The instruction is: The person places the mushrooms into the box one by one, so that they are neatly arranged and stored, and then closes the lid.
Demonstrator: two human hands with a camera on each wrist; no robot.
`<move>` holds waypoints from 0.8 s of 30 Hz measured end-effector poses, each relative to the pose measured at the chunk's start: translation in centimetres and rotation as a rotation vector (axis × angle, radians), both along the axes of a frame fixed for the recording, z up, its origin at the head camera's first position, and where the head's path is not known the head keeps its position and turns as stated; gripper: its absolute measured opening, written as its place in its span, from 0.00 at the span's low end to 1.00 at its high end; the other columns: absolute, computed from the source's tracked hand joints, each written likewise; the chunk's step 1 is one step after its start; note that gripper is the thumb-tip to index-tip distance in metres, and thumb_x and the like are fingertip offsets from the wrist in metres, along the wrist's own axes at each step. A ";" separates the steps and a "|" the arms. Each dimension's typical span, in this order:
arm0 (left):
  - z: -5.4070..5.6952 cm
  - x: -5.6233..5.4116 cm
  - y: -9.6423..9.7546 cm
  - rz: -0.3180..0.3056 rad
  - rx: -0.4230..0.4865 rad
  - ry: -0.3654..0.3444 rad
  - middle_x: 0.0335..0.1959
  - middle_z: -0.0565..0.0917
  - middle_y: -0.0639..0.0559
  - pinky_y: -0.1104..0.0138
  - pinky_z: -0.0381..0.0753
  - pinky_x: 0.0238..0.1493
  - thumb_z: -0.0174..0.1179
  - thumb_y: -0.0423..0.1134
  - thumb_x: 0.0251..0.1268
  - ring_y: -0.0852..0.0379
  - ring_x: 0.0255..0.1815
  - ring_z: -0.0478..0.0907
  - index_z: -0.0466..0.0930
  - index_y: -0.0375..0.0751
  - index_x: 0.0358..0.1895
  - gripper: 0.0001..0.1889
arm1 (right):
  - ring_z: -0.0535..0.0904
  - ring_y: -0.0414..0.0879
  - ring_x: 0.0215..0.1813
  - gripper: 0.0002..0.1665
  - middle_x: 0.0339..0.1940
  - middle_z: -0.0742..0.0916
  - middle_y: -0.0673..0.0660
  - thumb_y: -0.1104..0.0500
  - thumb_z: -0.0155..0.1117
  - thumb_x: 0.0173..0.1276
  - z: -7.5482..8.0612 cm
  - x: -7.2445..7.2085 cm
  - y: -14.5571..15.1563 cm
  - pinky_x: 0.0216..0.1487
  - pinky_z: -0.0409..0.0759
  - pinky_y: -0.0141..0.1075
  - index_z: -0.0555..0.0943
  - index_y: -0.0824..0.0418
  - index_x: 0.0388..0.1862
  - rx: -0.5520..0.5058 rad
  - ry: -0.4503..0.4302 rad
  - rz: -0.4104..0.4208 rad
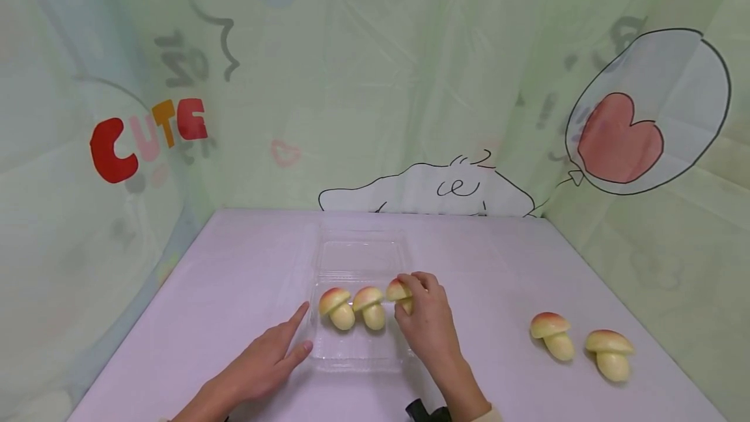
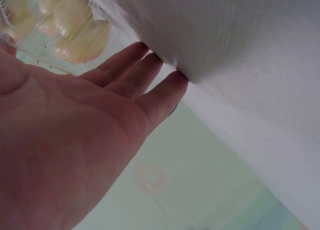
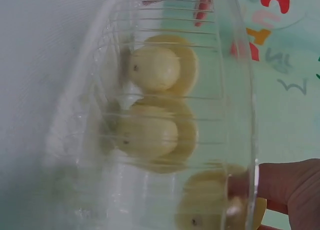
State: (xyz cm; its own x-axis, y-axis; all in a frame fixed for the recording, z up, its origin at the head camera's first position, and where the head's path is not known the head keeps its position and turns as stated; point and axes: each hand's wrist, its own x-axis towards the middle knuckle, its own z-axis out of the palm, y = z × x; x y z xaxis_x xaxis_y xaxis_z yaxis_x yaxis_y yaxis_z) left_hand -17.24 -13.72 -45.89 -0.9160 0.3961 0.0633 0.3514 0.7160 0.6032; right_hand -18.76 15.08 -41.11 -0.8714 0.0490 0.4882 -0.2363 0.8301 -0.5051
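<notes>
A clear plastic clamshell box [image 1: 363, 347] lies with its lid [image 1: 360, 256] folded back on the table. Two yellow toy mushrooms with reddish caps, a left one [image 1: 338, 309] and a middle one [image 1: 370, 308], lie side by side inside it. My right hand [image 1: 430, 321] pinches a third toy mushroom [image 1: 397, 290] at the box's right side; in the right wrist view that mushroom [image 3: 202, 200] shows through the clear wall. Beside the left edge of the box, my left hand [image 1: 266, 357] has its fingers extended, with fingertips [image 2: 177, 80] touching the tabletop in the left wrist view.
Two more toy mushrooms, one [image 1: 552, 336] nearer and another [image 1: 611, 355] farther right, lie on the pale table [image 1: 480, 259]. A black object [image 1: 428, 411] shows at the bottom edge by my right wrist. Printed curtains [image 1: 375, 83] surround the table.
</notes>
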 end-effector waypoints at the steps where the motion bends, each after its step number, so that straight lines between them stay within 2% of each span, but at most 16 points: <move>1: 0.0 0.0 0.0 -0.001 -0.002 0.002 0.74 0.73 0.36 0.39 0.66 0.73 0.48 0.60 0.81 0.35 0.74 0.70 0.52 0.46 0.84 0.38 | 0.81 0.62 0.53 0.26 0.56 0.83 0.66 0.71 0.76 0.56 -0.1 0.0 0.0 0.49 0.85 0.51 0.86 0.63 0.55 0.006 0.001 0.003; 11: 0.1 0.1 0.0 0.000 0.000 -0.004 0.75 0.71 0.37 0.39 0.66 0.74 0.48 0.60 0.81 0.35 0.75 0.69 0.51 0.46 0.85 0.38 | 0.84 0.61 0.53 0.23 0.56 0.84 0.64 0.74 0.73 0.55 -0.8 -0.1 0.3 0.47 0.86 0.51 0.87 0.63 0.51 0.047 0.038 0.047; 17: 0.4 0.2 0.0 -0.009 0.001 0.004 0.75 0.72 0.35 0.38 0.66 0.73 0.49 0.58 0.82 0.32 0.74 0.69 0.51 0.45 0.84 0.38 | 0.84 0.59 0.45 0.18 0.46 0.87 0.60 0.73 0.73 0.55 -1.2 -0.2 0.5 0.44 0.83 0.54 0.88 0.61 0.45 0.134 0.068 0.040; 21: 0.4 0.2 0.0 -0.005 -0.002 0.009 0.75 0.72 0.36 0.38 0.66 0.73 0.49 0.58 0.82 0.33 0.74 0.70 0.52 0.45 0.84 0.37 | 0.84 0.57 0.42 0.17 0.41 0.88 0.56 0.72 0.73 0.54 -1.5 -0.3 0.8 0.44 0.80 0.56 0.89 0.58 0.42 0.170 0.057 0.032; 24: 0.3 0.2 0.1 -0.001 -0.004 0.012 0.75 0.72 0.36 0.39 0.66 0.74 0.49 0.58 0.81 0.34 0.74 0.70 0.52 0.46 0.84 0.37 | 0.84 0.56 0.42 0.17 0.41 0.89 0.55 0.70 0.72 0.52 -1.7 -0.3 0.9 0.48 0.80 0.59 0.89 0.57 0.41 0.198 0.047 0.045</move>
